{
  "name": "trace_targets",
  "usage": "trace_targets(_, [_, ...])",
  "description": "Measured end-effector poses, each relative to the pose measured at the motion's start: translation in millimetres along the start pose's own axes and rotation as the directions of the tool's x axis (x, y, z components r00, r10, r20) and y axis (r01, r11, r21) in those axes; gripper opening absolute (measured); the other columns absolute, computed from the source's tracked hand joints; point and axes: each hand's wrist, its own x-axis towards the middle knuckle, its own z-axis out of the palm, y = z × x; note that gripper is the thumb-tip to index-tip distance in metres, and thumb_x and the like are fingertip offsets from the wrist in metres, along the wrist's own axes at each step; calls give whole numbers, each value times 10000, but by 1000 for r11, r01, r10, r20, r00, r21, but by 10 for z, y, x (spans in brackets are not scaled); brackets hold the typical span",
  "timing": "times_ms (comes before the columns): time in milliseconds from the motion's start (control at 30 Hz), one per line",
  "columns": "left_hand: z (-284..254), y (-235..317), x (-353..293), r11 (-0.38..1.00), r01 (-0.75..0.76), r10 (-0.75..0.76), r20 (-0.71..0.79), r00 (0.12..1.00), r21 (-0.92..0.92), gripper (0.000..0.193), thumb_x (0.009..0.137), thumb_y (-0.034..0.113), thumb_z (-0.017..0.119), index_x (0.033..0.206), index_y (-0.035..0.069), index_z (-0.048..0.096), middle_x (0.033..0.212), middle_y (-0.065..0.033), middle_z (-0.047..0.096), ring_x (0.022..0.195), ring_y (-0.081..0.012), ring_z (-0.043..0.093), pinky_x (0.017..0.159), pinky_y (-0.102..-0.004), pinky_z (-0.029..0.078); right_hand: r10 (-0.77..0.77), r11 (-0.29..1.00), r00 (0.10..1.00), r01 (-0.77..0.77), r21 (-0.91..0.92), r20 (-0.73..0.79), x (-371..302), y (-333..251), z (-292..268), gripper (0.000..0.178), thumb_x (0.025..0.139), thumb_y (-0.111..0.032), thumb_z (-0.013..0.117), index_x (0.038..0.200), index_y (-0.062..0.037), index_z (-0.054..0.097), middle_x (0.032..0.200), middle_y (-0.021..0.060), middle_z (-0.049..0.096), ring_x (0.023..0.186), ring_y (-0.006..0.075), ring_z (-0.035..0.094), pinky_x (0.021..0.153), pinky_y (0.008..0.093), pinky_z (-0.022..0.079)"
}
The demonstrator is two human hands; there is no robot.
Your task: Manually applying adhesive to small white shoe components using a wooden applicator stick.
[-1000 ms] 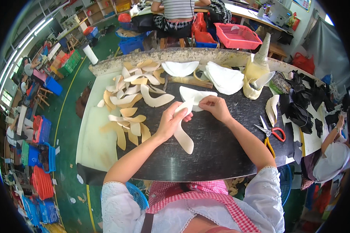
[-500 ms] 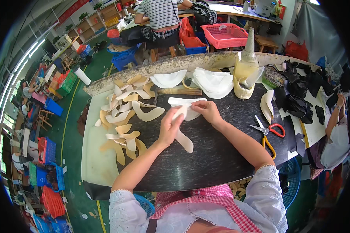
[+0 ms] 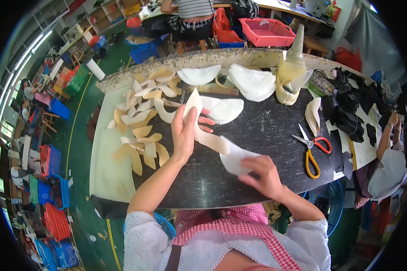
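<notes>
My left hand [image 3: 183,134] grips a cream curved strip [image 3: 209,140], pinched under the thumb. Its pointed end sticks up and its rounded end reaches to the right. Lower right, my right hand [image 3: 263,175], slightly blurred, holds a thin white sheet piece [image 3: 233,157] by its right side. That sheet's far edge meets or overlaps the strip's rounded end; whether they stick together I cannot tell. Just beyond my left hand lies a white half-moon piece [image 3: 226,109] on the black work mat [image 3: 203,180]. Many loose cream and tan curved pieces [image 3: 142,113] are heaped to the left.
Scissors [image 3: 309,149] with red and yellow handles lie at right, below a cream curved piece [image 3: 313,118]. White half-moon stacks [image 3: 253,83] and a yellowish glue pot [image 3: 286,83] stand along the back. Black scraps [image 3: 348,113] fill the right side, near another person's arm [image 3: 386,135].
My hands have moved apart. The left lifted the cream strip upright; the right swung down and right with a white sheet piece. The white half-moon now lies uncovered on the mat.
</notes>
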Motion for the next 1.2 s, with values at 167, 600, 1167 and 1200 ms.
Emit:
trace_targets(167, [132,102,-303,997,70,-70,11,997,-33,275,1024,222,421,1155,-17,458,994,-163,611,740,-234,681,575,-316,581,278,736,949,-310,602,149,330,-201,51,195,936,-155,597,1060,-5,610,906,85,624,833,178,621,706,302,491])
trace_targets(600, [197,495,-851,856,-394,86,661,746,334,304,663,172,855,833,43,638,851,-78,631,739,-209,633,614,-291,493,-47,706,999,35,708,-2,216,-676,-41,124,898,-85,642,808,-10,598,694,38,563,580,138,505,531,294,387])
trace_targets(1167, [187,103,-1038,532,501,-119,525,843,-683,267,942,297,507,1163,172,590,1059,-106,540,1010,-275,536,1081,-531,281,418,-130,861,-261,957,291,-71,-237,98,292,922,-146,513,647,-105,424,590,-38,400,503,55,337,494,214,283])
trace_targets(1200, [125,142,-1013,594,462,-82,522,849,-658,261,943,328,513,1157,201,595,1026,-96,534,996,-271,539,1077,-552,274,472,10,842,-299,954,259,-87,-182,95,314,935,-153,525,644,-106,415,579,-61,356,490,27,274,471,202,223])
